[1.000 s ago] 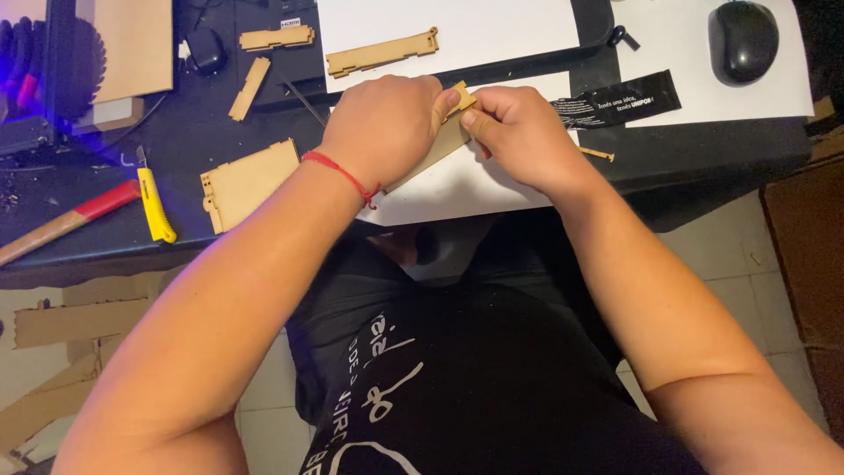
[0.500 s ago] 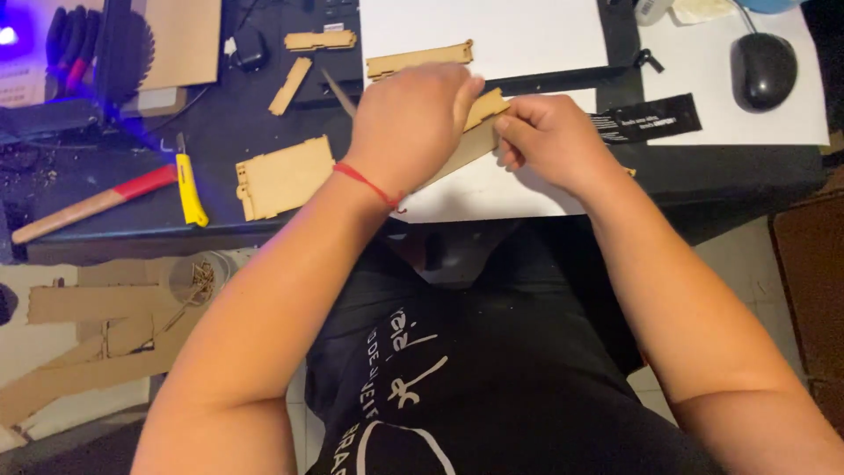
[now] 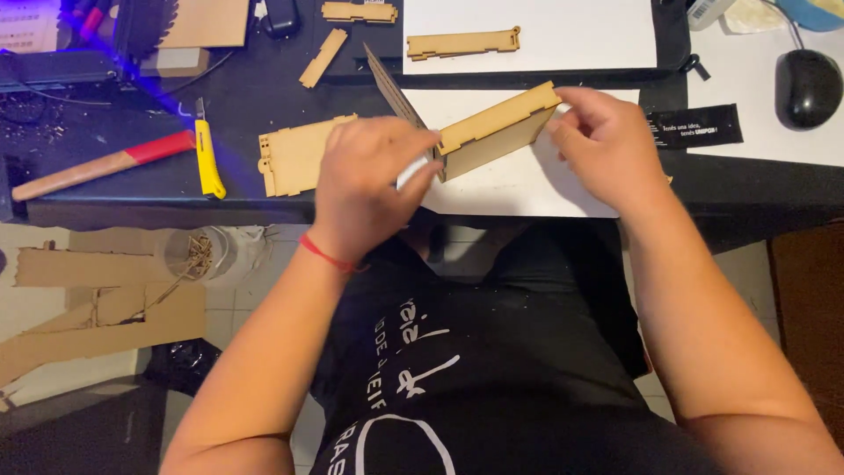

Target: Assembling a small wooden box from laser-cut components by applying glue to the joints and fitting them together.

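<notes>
Above the white sheet (image 3: 527, 189), wooden panel (image 3: 497, 132) held lengthwise between hands: right hand (image 3: 607, 145) pinching its far end, left hand (image 3: 374, 180) gripping near end with thin white tool (image 3: 411, 172).

Two bare hands in shot: left hand (image 3: 374, 189) at centre, right hand (image 3: 607, 145) at three o'clock of it. One notched tan wooden panel assembly (image 3: 497, 127) between them. Four loose laser-cut tan wooden pieces on the desk: flat panel (image 3: 294, 157) at nine o'clock, long strip (image 3: 463, 42), short strip (image 3: 323, 57) and slotted strip (image 3: 359, 11) at twelve. One yellow utility knife (image 3: 207, 158), one red-handled wooden hammer (image 3: 101, 164), one black computer mouse (image 3: 807, 86).
</notes>
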